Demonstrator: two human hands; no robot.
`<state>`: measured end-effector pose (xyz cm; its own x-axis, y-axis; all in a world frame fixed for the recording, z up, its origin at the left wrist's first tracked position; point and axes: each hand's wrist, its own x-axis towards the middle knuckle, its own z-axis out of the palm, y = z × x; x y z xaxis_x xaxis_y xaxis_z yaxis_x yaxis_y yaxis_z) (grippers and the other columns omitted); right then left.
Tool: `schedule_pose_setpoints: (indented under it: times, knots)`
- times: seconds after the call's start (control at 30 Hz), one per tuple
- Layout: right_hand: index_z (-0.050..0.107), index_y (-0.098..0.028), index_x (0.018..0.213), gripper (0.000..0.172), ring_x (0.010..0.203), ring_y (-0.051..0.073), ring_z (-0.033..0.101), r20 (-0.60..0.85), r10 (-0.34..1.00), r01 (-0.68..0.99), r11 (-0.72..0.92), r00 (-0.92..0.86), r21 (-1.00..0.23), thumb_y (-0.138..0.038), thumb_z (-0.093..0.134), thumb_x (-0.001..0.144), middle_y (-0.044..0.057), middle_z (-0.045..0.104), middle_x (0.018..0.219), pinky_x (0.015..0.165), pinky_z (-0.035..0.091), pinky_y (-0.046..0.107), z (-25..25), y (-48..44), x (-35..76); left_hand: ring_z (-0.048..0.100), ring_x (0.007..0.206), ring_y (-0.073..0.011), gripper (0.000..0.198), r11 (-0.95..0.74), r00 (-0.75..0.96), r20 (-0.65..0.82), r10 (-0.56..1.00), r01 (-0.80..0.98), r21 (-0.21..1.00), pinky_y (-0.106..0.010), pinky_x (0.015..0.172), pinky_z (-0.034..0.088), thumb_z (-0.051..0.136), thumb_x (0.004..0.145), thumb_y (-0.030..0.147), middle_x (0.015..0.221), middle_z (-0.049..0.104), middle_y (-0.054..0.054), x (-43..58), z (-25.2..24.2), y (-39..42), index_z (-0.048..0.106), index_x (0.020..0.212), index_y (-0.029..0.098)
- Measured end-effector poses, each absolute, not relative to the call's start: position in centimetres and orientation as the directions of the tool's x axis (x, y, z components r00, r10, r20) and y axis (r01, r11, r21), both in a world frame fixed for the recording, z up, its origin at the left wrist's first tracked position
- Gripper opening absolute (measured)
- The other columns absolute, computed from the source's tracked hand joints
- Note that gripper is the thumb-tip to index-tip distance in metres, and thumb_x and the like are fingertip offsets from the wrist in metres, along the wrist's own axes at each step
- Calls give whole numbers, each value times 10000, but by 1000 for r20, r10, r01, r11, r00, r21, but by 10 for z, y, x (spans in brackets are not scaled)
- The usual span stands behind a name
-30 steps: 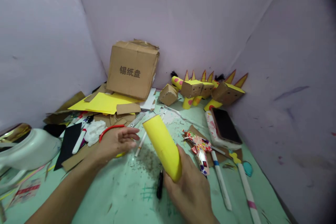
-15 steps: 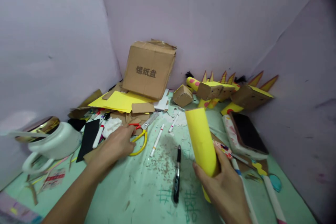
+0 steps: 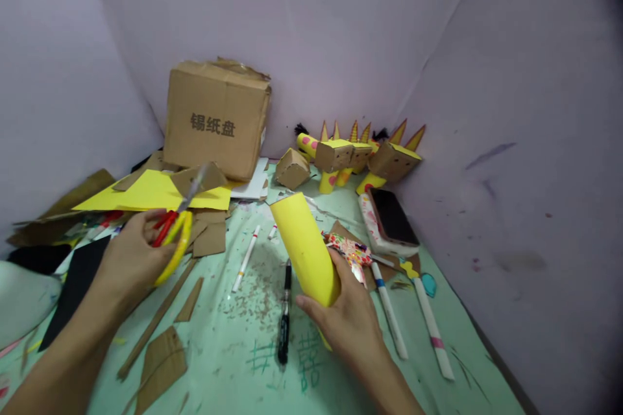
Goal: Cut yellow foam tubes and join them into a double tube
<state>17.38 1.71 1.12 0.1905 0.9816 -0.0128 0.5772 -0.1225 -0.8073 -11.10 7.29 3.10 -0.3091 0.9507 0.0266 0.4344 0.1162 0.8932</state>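
Left hand (image 3: 129, 256) closed around yellow-red scissors (image 3: 175, 237) by the left edge of the table (image 3: 228, 363); right hand (image 3: 348, 324) grips yellow paper tube (image 3: 304, 249) mid-table, tilted. I'd steady the tube and point the scissors away from my grip.

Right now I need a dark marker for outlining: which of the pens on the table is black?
The black marker lying just left of the right hand holding the yellow tube; the other pens there have white barrels with coloured bands.

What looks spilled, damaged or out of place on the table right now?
Brown crumbs lie scattered on the green table beside the black marker, green scribbles mark its surface, and the cardboard box has a torn, crumpled top.
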Motion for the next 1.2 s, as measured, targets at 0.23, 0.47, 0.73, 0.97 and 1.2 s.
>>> schedule_pose_setpoints:
  times: [0.23, 0.47, 0.73, 0.97, 1.2]
  knots:
    - [511, -194, 1186, 658, 949, 255, 581, -82, 993, 403, -111, 88, -909, -285, 737, 575, 60, 636, 1068, 814, 458, 377, 6, 15, 170, 280, 278, -18, 542, 175, 47, -169, 984, -186, 967, -136, 268, 183, 749, 532, 398, 558, 568, 58, -47, 30, 51, 462, 964, 240]
    - [500, -179, 1188, 614, 947, 250, 582, -17, 1000, 415, -21, 15, -910, -341, 711, 634, 71, 635, 1062, 831, 446, 366, -2, 9, 165, 351, 251, -35, 486, 235, 163, -212, 964, -138, 962, -137, 256, 274, 649, 681, 539, 557, 625, 43, -14, -2, 28, 422, 971, 222]
    - [536, -187, 1196, 460, 930, 209, 594, -56, 961, -35, -68, -270, -997, -460, 506, 827, 66, 638, 1097, 771, 465, 307, 1, 3, 159, 550, 343, -113, 392, 202, 140, -178, 974, -182, 962, -164, 333, 407, 668, 694, 486, 464, 624, -3, -8, -3, 26, 521, 829, 148]
    - [499, -216, 1199, 563, 767, 186, 633, -267, 856, -368, -445, -443, -816, -444, 669, 713, 41, 681, 891, 708, 476, 304, 8, 0, 159, 558, 354, -120, 372, 217, 198, -178, 964, -196, 956, -174, 344, 417, 660, 692, 482, 425, 600, -24, -6, 0, 22, 575, 642, 123]
    - [612, -130, 1062, 408, 761, 159, 605, -158, 829, -408, -419, -537, -811, -331, 669, 711, 78, 673, 907, 708, 449, 252, 10, 2, 160, 552, 380, -103, 268, 169, 234, -119, 965, -203, 964, -167, 374, 425, 688, 694, 365, 468, 605, 5, -5, 8, 16, 552, 750, 141]
